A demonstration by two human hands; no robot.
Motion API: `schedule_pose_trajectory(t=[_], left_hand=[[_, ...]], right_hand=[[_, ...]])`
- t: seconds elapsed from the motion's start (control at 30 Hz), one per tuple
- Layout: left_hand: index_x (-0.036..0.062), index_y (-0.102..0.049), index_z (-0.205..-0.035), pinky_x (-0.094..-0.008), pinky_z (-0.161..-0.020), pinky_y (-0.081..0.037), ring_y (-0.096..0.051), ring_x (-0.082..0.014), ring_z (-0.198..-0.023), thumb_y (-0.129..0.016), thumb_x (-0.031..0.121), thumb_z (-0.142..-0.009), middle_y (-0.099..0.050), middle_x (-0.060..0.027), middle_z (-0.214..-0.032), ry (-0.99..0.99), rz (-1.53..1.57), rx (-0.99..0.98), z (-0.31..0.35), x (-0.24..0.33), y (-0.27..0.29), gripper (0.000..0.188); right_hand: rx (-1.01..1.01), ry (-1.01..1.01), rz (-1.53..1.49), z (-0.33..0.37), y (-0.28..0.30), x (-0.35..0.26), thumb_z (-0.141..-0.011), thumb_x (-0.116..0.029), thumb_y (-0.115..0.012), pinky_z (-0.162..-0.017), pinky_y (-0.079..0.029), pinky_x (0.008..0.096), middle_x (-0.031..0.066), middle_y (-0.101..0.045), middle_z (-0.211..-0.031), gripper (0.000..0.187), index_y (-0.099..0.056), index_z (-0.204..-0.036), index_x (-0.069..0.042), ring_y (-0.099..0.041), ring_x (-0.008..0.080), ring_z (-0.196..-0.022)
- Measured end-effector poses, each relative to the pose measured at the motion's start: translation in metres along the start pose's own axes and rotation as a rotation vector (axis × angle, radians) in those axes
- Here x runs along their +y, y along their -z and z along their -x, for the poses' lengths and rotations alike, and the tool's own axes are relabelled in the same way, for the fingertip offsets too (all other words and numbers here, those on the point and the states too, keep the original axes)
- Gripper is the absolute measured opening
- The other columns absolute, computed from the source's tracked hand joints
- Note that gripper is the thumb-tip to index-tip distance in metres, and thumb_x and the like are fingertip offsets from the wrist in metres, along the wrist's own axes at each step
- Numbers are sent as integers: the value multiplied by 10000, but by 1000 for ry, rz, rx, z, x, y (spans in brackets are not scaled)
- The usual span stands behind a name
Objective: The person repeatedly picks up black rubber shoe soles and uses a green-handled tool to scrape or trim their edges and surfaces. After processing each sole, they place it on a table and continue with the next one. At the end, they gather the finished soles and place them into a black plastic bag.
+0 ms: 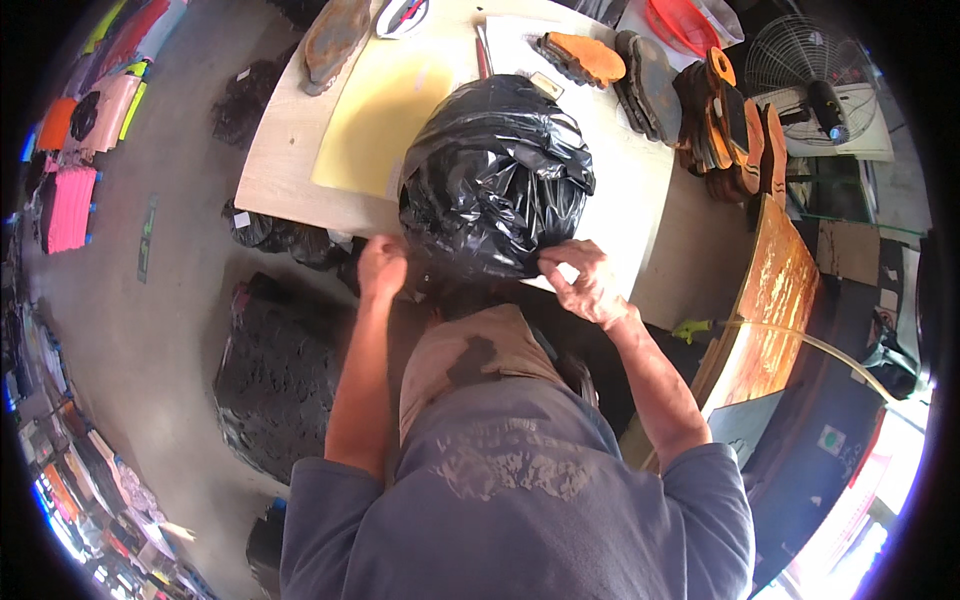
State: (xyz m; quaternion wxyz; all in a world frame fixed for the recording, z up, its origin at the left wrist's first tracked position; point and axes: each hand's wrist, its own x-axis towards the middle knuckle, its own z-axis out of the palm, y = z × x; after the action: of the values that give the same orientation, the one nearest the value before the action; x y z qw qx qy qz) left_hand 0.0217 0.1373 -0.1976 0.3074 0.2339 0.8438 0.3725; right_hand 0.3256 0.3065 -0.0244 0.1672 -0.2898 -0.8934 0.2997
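Note:
A full, rounded black plastic bag (497, 180) sits at the near edge of the pale worktable (280, 170), its surface creased and shiny. At its near right side, my right hand (588, 282) is closed, thumb and fingers pinching the plastic. My left hand (383, 266) is closed in a fist beside the bag's near left side, just off the table edge. What lies inside those fingers is hidden. Under the bag's far left side lies a yellow sheet (375, 120).
Foot-shaped pieces, an orange one (585, 60) and a grey one (650, 85), lie at the back right, near a fan (808, 90). A large black bundle (275, 380) stands on the floor at left. A wooden board (765, 300) leans at right by a hose (820, 345).

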Motion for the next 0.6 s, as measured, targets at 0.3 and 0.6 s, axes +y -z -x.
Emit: schedule_pose_trajectory(t=[0.3, 0.6], left_hand=[[76, -552, -1448, -392, -1055, -487, -577, -267, -1315, -759, 311, -942, -618, -152, -1408, -660, 152, -391, -85, 198, 49, 595], [35, -750, -1145, -344, -846, -545, -709, -228, -912, -708, 330, -961, -768, -128, -1016, -641, -140, -453, -175, 260, -6, 350]], right_hand=[[260, -76, 122, -103, 27, 41, -808, -105, -772, -986, -497, 466, 167, -636, -1227, 558, -633, -1348, -93, -588, 363, -1136], [452, -452, -455, -141, -2, 120, -955, -355, -698, -767, -545, 346, 100, -746, -904, 404, -713, -1209, -41, -703, 190, -823]])
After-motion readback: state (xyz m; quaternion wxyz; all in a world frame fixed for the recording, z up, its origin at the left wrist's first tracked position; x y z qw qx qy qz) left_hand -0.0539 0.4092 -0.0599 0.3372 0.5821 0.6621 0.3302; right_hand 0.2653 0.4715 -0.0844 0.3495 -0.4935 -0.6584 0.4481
